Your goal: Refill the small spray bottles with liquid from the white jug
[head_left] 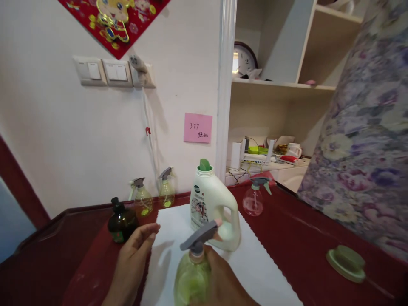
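Note:
At the bottom centre, my right hand [223, 278] is wrapped round a green see-through spray bottle [191, 278] with a grey trigger head. The bottle stands in front of a pale green detergent jug [212, 191], whose mouth is uncapped with a green spout showing. My left hand [135, 255] is held to the left of the spray bottle, fingers stretched forward and nothing in them. Beyond its fingertips, on the left, is a dark pump bottle [121, 223]. A white sheet [255, 259] lies under the jug.
Two yellow-green spray bottles [143, 199] stand by the wall. A clear spray bottle [253, 199] is right of the jug, and a green cap [346, 263] lies on the dark red table [302, 238]. A flowered curtain [357, 140] hangs at the right, beside shelves [280, 87].

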{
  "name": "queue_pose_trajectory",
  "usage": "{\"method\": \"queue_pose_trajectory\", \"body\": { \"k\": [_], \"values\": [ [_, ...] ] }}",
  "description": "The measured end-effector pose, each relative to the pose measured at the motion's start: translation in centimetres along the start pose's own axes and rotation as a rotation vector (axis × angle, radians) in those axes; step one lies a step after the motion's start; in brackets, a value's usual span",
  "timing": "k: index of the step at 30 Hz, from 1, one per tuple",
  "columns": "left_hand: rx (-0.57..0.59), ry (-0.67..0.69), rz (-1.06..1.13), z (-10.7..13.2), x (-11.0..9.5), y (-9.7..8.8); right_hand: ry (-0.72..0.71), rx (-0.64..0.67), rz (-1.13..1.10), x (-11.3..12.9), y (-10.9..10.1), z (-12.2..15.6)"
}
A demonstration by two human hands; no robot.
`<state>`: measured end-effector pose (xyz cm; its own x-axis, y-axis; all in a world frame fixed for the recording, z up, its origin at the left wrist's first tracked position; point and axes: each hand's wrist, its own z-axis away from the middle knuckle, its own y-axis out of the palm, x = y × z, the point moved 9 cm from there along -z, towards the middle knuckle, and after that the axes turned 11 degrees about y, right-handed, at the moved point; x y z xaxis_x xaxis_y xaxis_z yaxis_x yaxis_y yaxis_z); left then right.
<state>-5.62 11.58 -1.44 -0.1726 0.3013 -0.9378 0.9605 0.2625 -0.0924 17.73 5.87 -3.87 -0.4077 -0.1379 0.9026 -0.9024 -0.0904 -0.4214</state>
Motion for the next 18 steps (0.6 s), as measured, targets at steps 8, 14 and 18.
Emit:
{"method": "queue_pose_trajectory", "body": {
  "k": [8,14,18],
  "values": [
    [-0.003,-0.031,-0.021,0.2,0.6,0.2,0.228,-0.257,0.054,-5.0,-14.4,3.8],
    [-0.015,-0.050,-0.066,0.2,0.6,0.1,0.364,-0.644,0.191,-9.2,-23.4,2.0],
    [-0.033,-0.081,-0.109,0.2,0.1,0.1,0.366,-0.725,0.189,-11.9,-25.4,0.4]
  ]
}}
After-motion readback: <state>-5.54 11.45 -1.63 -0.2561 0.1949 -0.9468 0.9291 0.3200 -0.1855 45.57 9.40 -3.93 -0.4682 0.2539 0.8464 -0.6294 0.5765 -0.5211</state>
